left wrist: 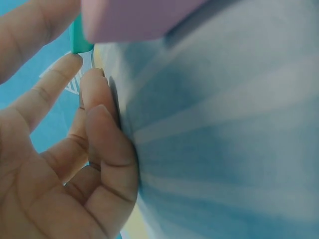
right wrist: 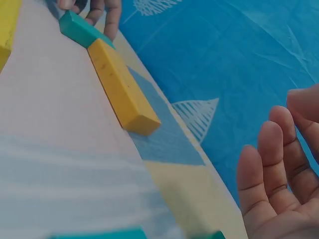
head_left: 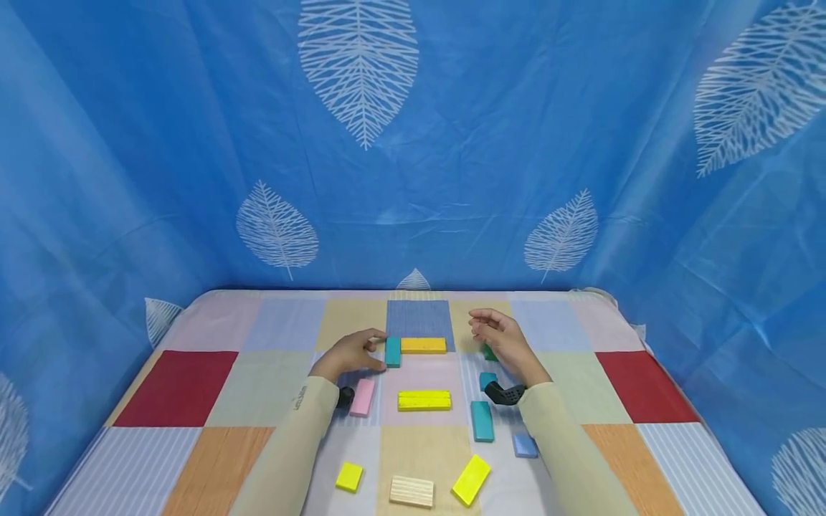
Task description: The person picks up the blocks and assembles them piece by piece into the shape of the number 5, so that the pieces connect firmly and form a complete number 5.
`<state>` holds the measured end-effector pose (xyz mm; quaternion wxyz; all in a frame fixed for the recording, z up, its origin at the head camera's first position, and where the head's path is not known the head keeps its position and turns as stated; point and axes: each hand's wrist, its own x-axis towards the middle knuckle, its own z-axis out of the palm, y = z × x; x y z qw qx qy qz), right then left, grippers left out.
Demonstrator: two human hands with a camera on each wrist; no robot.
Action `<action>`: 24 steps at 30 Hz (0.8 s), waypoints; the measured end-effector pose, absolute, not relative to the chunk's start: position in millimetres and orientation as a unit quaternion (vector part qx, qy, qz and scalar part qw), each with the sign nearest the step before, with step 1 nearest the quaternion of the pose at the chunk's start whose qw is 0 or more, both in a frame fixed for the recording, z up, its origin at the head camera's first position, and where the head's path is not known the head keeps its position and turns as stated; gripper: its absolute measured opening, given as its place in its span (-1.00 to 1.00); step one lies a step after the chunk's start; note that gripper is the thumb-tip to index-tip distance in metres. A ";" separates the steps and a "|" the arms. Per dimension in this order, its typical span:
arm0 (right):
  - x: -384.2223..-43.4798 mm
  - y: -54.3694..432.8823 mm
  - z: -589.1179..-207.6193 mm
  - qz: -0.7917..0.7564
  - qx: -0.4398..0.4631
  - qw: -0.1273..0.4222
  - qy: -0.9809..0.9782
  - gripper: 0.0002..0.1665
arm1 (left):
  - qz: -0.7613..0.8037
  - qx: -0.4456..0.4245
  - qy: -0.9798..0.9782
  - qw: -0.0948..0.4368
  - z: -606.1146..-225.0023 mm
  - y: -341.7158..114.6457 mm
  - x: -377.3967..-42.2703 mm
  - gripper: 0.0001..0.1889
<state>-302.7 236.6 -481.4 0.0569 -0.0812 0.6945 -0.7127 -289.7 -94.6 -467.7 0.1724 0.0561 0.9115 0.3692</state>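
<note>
Where blue curtain [head_left: 452, 179] backs patchwork cloth [head_left: 266, 387], the left hand [head_left: 350, 354] pinches a teal block [head_left: 393, 352] just left of the orange block [head_left: 422, 345].
Right of it, the relaxed, empty right hand [head_left: 510, 345] partly hides a green block [head_left: 488, 354].

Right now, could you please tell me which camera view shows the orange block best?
The right wrist view: the orange block appears large there, with its top and one end clearly visible. The head view shows it whole but smaller, beside the teal block; the left wrist view does not show it.
</note>
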 end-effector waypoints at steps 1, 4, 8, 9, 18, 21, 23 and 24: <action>-301.3 238.8 -481.5 -0.714 -0.079 0.054 0.693 -0.52 | 0.369 0.056 0.911 0.172 -468.2 -95.2 -289.5 -0.28; -297.4 246.0 -482.8 -0.717 -0.074 0.045 0.691 -0.54 | 0.373 0.052 0.910 0.171 -469.1 -96.2 -288.4 -0.29; -292.2 259.7 -485.5 -0.726 -0.054 0.030 0.685 -0.58 | 0.379 0.053 0.908 0.170 -469.4 -94.7 -289.4 -0.30; -291.2 263.9 -486.2 -0.727 -0.048 0.026 0.684 -0.59 | 0.379 0.056 0.908 0.169 -469.4 -94.1 -290.1 -0.30; -286.7 293.1 -495.1 -0.693 -0.007 0.044 0.720 -0.52 | 0.379 0.051 0.907 0.176 -468.4 -95.4 -291.1 -0.29; -287.8 299.4 -498.2 -0.667 -0.011 0.055 0.743 -0.48 | 0.377 0.054 0.908 0.177 -469.0 -95.4 -292.5 -0.30; -289.0 303.0 -500.2 -0.644 -0.021 0.065 0.762 -0.47 | 0.377 0.055 0.907 0.177 -469.1 -95.1 -293.1 -0.30; -290.0 304.8 -501.2 -0.630 -0.030 0.071 0.772 -0.46 | 0.377 0.055 0.907 0.177 -469.3 -95.0 -293.3 -0.30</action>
